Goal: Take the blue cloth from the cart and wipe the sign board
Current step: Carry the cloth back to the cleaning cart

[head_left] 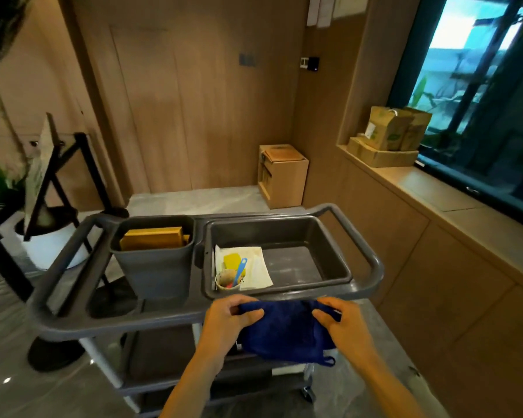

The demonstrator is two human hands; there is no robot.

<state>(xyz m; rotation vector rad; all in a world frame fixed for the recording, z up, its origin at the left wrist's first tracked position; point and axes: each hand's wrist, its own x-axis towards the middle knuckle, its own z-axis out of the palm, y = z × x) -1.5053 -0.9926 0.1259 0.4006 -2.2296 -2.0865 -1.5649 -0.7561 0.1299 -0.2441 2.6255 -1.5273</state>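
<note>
A dark blue cloth [287, 334] hangs in front of the near edge of the grey cart [73, 318]. My left hand [227, 324] pinches its upper left corner and my right hand [341, 324] pinches its upper right corner, so the cloth is spread between them. A small loop dangles from its lower right corner. The sign board [40, 173] stands on a black easel at the left, seen nearly edge-on and tilted back.
On the cart top, a grey bin [154, 267] holds yellow-brown items, and a grey tub [299, 254] holds papers, a cup and a blue tool. A white plant pot [55, 251] stands behind the easel. Cardboard boxes [281, 176] sit by the wall and on the window ledge.
</note>
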